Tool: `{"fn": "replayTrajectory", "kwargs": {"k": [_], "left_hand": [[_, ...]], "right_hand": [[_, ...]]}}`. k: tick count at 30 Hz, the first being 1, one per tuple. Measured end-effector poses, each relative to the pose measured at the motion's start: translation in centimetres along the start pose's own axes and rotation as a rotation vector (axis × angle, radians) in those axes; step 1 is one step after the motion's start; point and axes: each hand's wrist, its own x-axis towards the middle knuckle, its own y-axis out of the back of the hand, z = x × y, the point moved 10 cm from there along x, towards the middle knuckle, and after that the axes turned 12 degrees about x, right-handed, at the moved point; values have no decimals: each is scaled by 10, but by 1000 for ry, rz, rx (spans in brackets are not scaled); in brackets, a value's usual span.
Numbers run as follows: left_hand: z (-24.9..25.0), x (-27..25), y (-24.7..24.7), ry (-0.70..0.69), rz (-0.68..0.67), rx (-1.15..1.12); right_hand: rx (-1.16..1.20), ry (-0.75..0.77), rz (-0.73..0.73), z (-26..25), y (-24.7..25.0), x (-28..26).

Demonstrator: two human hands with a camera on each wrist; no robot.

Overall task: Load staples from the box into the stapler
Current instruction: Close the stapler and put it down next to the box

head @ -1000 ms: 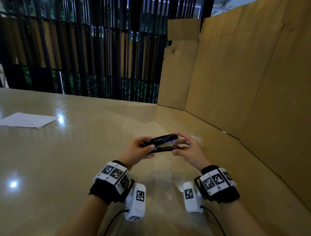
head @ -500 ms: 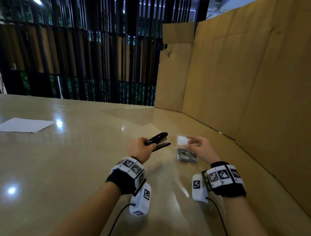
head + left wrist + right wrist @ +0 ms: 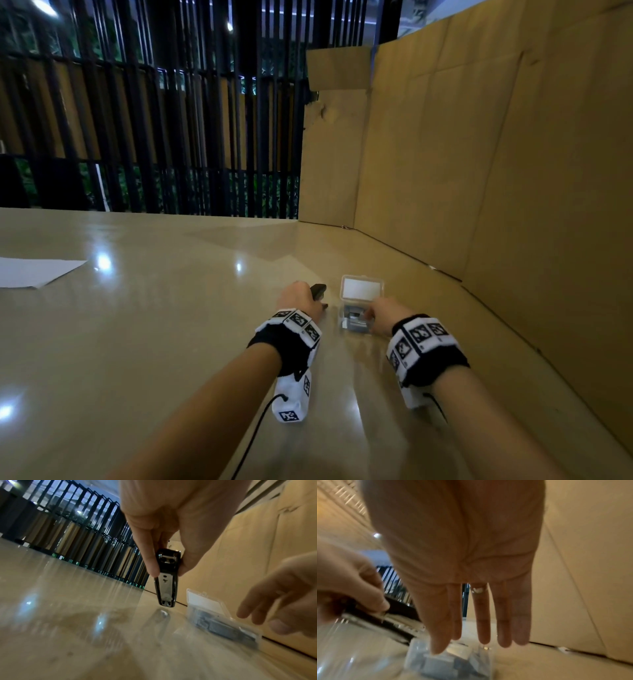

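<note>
My left hand (image 3: 310, 298) pinches a black stapler (image 3: 167, 577) by its sides, just above the table, with its top arm lifted off the metal channel. To its right, a clear plastic staple box (image 3: 359, 308) lies on the table with its lid tipped open and grey staple strips inside. My right hand (image 3: 471, 642) hovers over the box (image 3: 447, 661) with fingers straight and pointing down; the thumb tip is at the box's near rim. It holds nothing. In the left wrist view the box (image 3: 223, 622) lies right of the stapler.
A tall cardboard wall (image 3: 496, 154) stands along the right side and back corner, close to the box. A white sheet of paper (image 3: 34, 270) lies far left on the glossy beige table (image 3: 154, 325). Black railings stand behind the table.
A second ago both hands held the stapler. My right hand let go and moved onto the staple box. My left hand lowered the stapler toward the table.
</note>
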Motion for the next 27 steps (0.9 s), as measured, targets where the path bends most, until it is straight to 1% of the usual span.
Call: {"fn": "replayTrajectory", "kwargs": {"k": [4, 8, 11, 13, 20, 25, 27], "left_hand": [[12, 5, -6, -29, -15, 28], [18, 11, -16, -16, -60, 80], [16, 10, -24, 50, -104, 22], [19, 9, -28, 48, -112, -8], [24, 8, -38, 11, -156, -10], [21, 10, -45, 48, -218, -59], [21, 12, -45, 55, -205, -60]], "right_hand": [[-161, 47, 89, -11, 5, 7], [-240, 91, 107, -21, 2, 12], [-216, 113, 78, -24, -2, 15], [-202, 116, 54, -23, -4, 18], [-177, 60, 56, -4, -7, 35], [-182, 40, 56, 1, -9, 44], [-190, 29, 55, 3, -9, 45]]}}
